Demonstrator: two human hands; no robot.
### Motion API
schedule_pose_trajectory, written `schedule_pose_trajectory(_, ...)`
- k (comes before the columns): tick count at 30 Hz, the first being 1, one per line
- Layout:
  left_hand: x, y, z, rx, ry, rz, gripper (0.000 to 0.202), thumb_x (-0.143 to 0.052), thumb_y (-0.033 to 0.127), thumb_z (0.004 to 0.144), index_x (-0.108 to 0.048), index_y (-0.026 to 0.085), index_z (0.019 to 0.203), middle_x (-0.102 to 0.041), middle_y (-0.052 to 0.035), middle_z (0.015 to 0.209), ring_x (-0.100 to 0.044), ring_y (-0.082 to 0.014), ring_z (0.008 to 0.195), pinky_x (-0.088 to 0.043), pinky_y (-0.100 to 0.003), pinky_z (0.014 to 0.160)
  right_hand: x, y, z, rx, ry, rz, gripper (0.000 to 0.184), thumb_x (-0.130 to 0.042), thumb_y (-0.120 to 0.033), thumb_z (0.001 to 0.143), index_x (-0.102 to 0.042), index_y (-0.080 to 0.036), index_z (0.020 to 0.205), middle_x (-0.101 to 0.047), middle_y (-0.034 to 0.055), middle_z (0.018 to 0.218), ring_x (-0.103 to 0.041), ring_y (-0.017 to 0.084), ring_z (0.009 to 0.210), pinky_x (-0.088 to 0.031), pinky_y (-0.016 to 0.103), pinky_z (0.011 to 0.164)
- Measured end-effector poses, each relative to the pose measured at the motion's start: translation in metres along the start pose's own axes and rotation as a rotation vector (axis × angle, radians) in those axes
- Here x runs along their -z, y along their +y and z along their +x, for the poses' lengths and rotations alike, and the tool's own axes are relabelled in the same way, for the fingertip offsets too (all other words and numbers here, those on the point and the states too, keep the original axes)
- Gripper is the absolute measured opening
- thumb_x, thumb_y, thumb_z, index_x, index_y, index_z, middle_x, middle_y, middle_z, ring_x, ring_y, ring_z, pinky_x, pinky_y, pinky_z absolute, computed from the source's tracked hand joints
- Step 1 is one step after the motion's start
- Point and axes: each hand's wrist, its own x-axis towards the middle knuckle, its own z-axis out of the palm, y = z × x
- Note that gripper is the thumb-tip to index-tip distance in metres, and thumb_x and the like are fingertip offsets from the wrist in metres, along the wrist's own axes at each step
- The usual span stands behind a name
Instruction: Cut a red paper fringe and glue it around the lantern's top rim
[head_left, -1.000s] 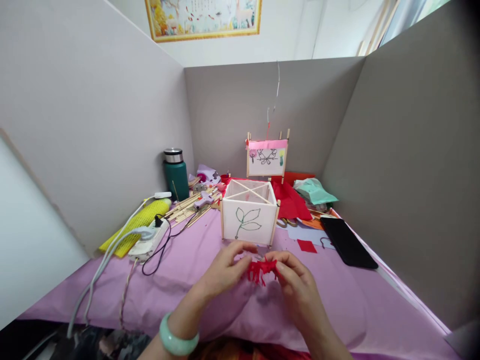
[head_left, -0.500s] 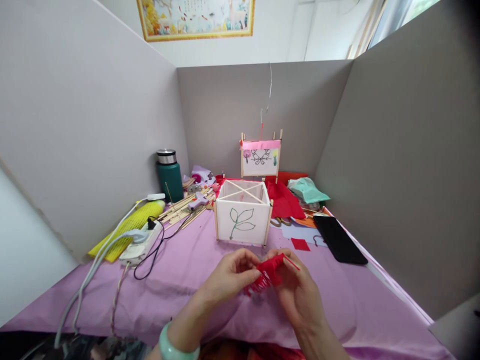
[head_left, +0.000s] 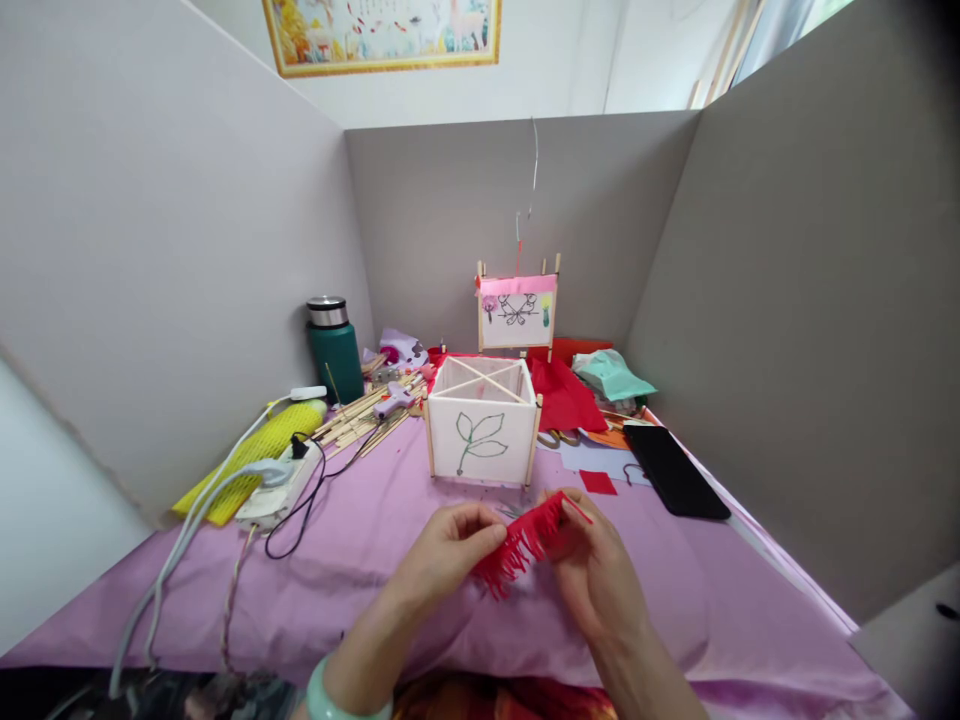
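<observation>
Both my hands hold a strip of red fringed paper [head_left: 517,548] above the purple cloth [head_left: 360,560]. My left hand [head_left: 442,555] pinches its lower left end with fingers closed. My right hand [head_left: 592,565] grips the upper right end, fingers curled. The fringe hangs down between them. Just beyond stands a white paper lantern box [head_left: 481,420] with a green leaf drawing and wooden stick corners.
A second lantern with a pink top [head_left: 516,312] stands at the back. At left are a green flask [head_left: 334,348], wooden sticks [head_left: 360,415], a glue gun [head_left: 391,400], a power strip [head_left: 274,492] and yellow mesh [head_left: 251,460]. At right lie red paper [head_left: 566,395] and a black phone [head_left: 673,470].
The red fringed strip has been drawn out longer between my hands and now slants up to the right. The view has shifted slightly.
</observation>
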Motion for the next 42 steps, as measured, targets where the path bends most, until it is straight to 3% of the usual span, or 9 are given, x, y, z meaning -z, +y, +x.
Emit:
schedule_pose_trajectory(3,0.0,0.004,-0.004,-0.019,0.006,0.018,0.031,-0.07,0.04,0.07,-0.057,0.013,0.065,-0.055,0.0007,0.059,-0.045,-0.0087,0.054,-0.034,-0.022,0.054,0.005,0.002,0.001,0.066,0.07,-0.309,0.013,-0.065,-0.031,0.077,-0.061,-0.021,0.083,-0.062,-0.0005,0.08,-0.055,0.014,0.067,-0.044,0.025,0.063)
schedule_pose_trajectory(6,-0.001,0.008,-0.006,-0.068,0.112,0.119,0.027,-0.066,0.038,0.072,-0.057,0.013,0.066,-0.053,0.0016,0.058,-0.043,-0.0093,0.055,-0.033,-0.022,0.054,0.008,0.002,-0.003,0.323,0.107,-0.719,0.015,-0.059,-0.03,0.083,-0.059,-0.023,0.096,-0.061,0.0034,0.098,-0.057,0.019,0.087,-0.044,0.031,0.077)
schedule_pose_trajectory(10,-0.001,0.007,-0.007,-0.112,0.197,0.223,0.024,-0.062,0.036,0.076,-0.058,0.013,0.069,-0.052,0.0019,0.059,-0.043,-0.0098,0.055,-0.034,-0.022,0.054,0.003,-0.002,-0.013,0.654,-0.235,-1.044,0.019,-0.048,-0.015,0.085,-0.062,-0.024,0.094,-0.051,0.0055,0.114,-0.049,0.022,0.108,-0.04,0.037,0.089)
schedule_pose_trajectory(14,0.003,0.003,-0.007,-0.132,0.192,0.213,0.024,-0.06,0.036,0.078,-0.058,0.013,0.072,-0.055,0.0003,0.064,-0.047,-0.0108,0.059,-0.037,-0.023,0.056,-0.003,-0.001,-0.016,0.797,-0.423,-1.217,0.041,-0.042,0.001,0.072,-0.061,-0.023,0.098,-0.047,0.0065,0.12,-0.045,0.024,0.111,-0.037,0.042,0.091)
schedule_pose_trajectory(18,0.005,0.001,-0.007,-0.124,0.215,0.223,0.023,-0.059,0.035,0.079,-0.057,0.014,0.071,-0.057,0.0,0.065,-0.049,-0.0112,0.059,-0.038,-0.023,0.057,-0.002,0.0,-0.015,0.851,-0.41,-1.238,0.029,-0.041,0.005,0.067,-0.055,-0.019,0.073,-0.054,0.0043,0.101,-0.048,0.022,0.096,-0.038,0.039,0.081)
schedule_pose_trajectory(22,0.007,0.0,-0.007,-0.144,0.227,0.256,0.022,-0.059,0.034,0.08,-0.059,0.014,0.071,-0.057,0.0001,0.065,-0.049,-0.0108,0.06,-0.039,-0.022,0.058,-0.001,0.0,-0.014,0.887,-0.384,-1.236,0.038,-0.04,0.004,0.072,-0.06,-0.021,0.091,-0.051,0.0065,0.107,-0.047,0.023,0.099,-0.039,0.04,0.081)
schedule_pose_trajectory(27,0.008,-0.001,-0.006,-0.129,0.251,0.235,0.022,-0.061,0.034,0.078,-0.059,0.014,0.069,-0.057,0.0001,0.064,-0.049,-0.0108,0.059,-0.039,-0.022,0.058,0.0,0.003,-0.012,0.874,-0.36,-1.382,0.028,-0.043,0.005,0.068,-0.058,-0.019,0.071,-0.056,0.0055,0.097,-0.048,0.023,0.092,-0.036,0.04,0.077)
schedule_pose_trajectory(33,0.007,0.007,-0.01,-0.062,0.217,0.091,0.025,-0.067,0.037,0.073,-0.06,0.013,0.069,-0.059,0.0001,0.062,-0.049,-0.0099,0.057,-0.038,-0.021,0.056,-0.003,0.002,-0.013,0.864,-0.383,-1.337,0.034,-0.043,0.001,0.075,-0.063,-0.02,0.093,-0.055,0.0082,0.104,-0.048,0.025,0.097,-0.038,0.041,0.08)
schedule_pose_trajectory(42,0.01,0.009,-0.012,-0.003,0.207,-0.018,0.026,-0.07,0.038,0.072,-0.061,0.013,0.07,-0.063,-0.0018,0.063,-0.052,-0.0099,0.055,-0.037,-0.021,0.054,-0.013,-0.007,-0.017,0.334,-0.354,-1.149,0.024,-0.037,-0.023,0.093,-0.057,-0.02,0.08,-0.058,0.0001,0.076,-0.055,0.015,0.073,-0.041,0.027,0.067)
